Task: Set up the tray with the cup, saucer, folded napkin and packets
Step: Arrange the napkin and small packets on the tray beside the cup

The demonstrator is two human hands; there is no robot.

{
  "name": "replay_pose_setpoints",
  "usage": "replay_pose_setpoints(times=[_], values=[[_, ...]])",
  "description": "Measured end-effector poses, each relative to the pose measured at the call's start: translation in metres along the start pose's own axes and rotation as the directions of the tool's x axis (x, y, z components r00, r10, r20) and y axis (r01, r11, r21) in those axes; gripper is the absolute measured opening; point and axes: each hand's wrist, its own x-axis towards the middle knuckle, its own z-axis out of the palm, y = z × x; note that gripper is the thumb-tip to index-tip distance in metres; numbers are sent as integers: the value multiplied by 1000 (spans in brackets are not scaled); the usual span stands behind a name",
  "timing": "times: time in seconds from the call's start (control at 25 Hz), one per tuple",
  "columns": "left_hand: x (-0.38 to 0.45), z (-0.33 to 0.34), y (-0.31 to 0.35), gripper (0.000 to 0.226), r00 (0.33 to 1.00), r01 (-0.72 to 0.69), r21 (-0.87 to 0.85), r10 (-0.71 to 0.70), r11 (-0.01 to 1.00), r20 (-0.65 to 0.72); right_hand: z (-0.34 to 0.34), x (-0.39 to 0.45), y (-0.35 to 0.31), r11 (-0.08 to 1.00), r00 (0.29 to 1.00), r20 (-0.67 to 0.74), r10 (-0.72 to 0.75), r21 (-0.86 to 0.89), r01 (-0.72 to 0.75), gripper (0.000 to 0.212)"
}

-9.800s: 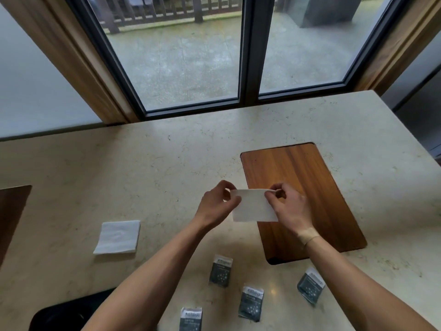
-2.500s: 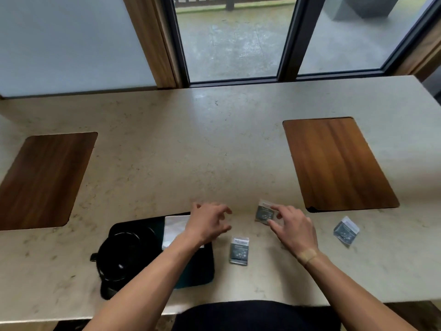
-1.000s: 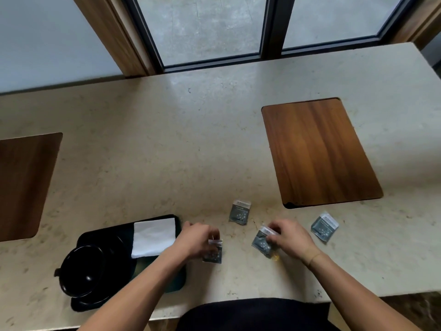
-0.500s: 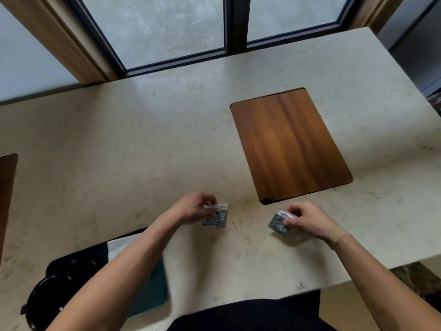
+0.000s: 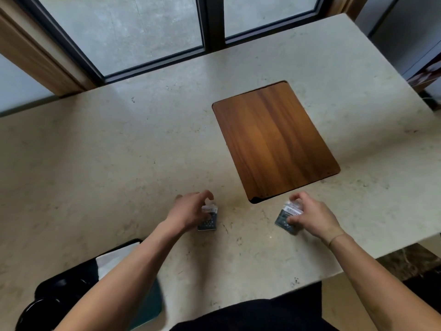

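Both hands drawn nearer since before, left hand grip pinching packets, right hand grip clamped on another packet

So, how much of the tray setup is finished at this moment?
Done: the folded napkin lies on the black tray, and a dark cup sits at its near-left corner; its saucer cannot be made out. In hand: the left hand and right hand each grip dark packets over the counter. Left: putting them on the tray.
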Motion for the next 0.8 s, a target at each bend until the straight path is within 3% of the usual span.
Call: replay_pose_setpoints(times=[0.2, 0.56, 0.8], values=[[-2, 3, -3, 42, 999, -28, 98, 33, 995, -42, 4, 1, 2, 992, 998, -66, 1, -125, -9, 60], [-3, 4, -8, 39, 998, -25, 94, 31, 995, -58, 1, 1, 12, 996, 989, -122, 83, -27, -87, 53], [-3, 7, -8, 37, 997, -28, 139, 39, 990, -73, 7, 0, 13, 986, 976, -195, 102, -110, -125, 37]])
